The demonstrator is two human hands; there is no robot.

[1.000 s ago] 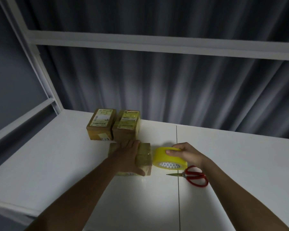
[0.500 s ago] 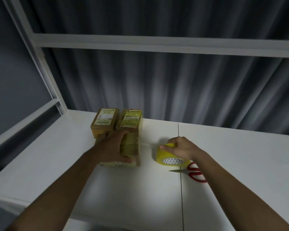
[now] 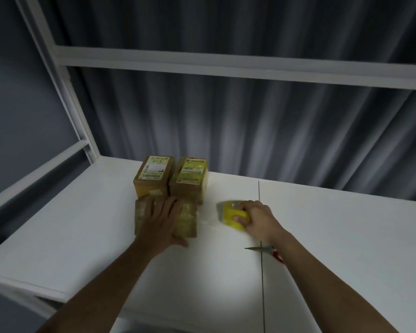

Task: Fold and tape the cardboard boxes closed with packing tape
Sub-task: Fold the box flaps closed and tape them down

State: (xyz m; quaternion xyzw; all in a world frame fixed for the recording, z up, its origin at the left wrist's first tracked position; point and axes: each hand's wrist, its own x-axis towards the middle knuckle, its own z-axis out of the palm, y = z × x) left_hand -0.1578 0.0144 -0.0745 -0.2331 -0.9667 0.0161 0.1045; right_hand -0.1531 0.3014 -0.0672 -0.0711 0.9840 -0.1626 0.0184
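Three brown cardboard boxes on a white surface (image 3: pixel 82 236). Rear left box (image 3: pixel 151 177): white and green shipping label with barcode, print too blurred to read. Rear right box (image 3: pixel 189 179): yellow-green label, unreadable. Front box (image 3: pixel 187 219), touching both: left hand (image 3: pixel 160 221) flat on top, fingers spread, gripping nothing. Clear tape strand (image 3: pixel 208 218) running from the front box to a yellow packing tape roll (image 3: pixel 231 216), right hand (image 3: pixel 259 221) closed around the roll. Red-handled scissors (image 3: pixel 265 251) lying just below that wrist, partly hidden.
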